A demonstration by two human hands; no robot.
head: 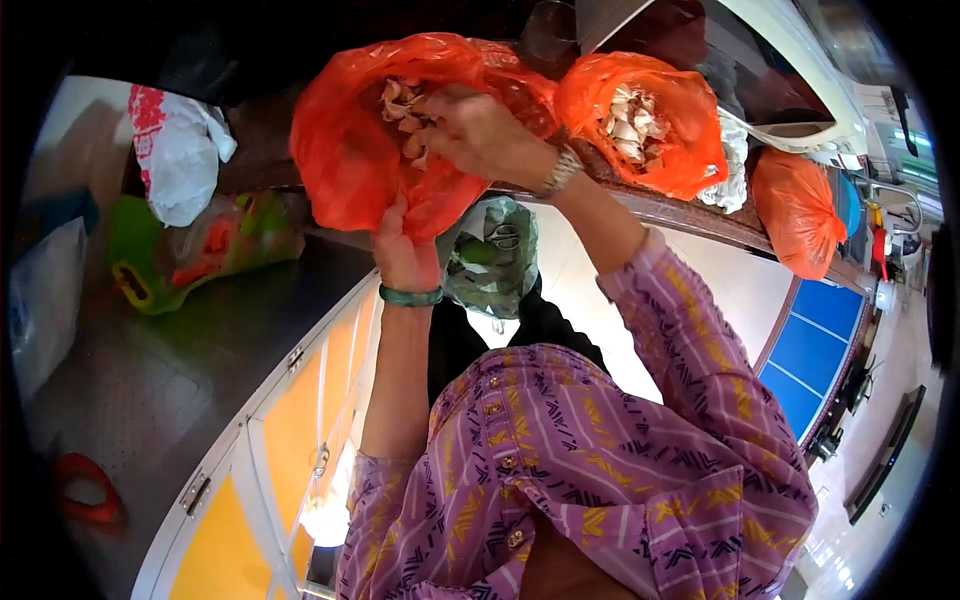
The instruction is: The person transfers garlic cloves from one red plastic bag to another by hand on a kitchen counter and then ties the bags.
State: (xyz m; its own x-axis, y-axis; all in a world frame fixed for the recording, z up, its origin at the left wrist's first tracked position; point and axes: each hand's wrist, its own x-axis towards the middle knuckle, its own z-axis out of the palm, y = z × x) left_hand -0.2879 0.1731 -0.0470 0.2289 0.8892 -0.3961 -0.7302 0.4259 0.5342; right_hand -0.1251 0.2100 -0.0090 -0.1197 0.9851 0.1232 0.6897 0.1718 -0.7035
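A large red plastic bag (pixel 337 150) stands spread on the counter, with garlic cloves (pixel 411 124) lying loose inside it. My left hand (pixel 405 251), below a green bangle, pinches the near rim of this bag. Inside its mouth is my right hand (pixel 480 135), its fingertips down at the cloves; blur hides whether they hold one. A metal-banded watch is on that wrist. To the right, a second, smaller red bag (pixel 690 142) gapes around a pile of pale garlic (pixel 634 124).
A green plastic bag with scissors (pixel 504 238) hangs below the counter edge, near my legs. A tied orange bag (pixel 795 210) sits at far right, by a white appliance (pixel 814 67). On the left are a white bag (pixel 180 165) and a green-and-red package (pixel 202 247).
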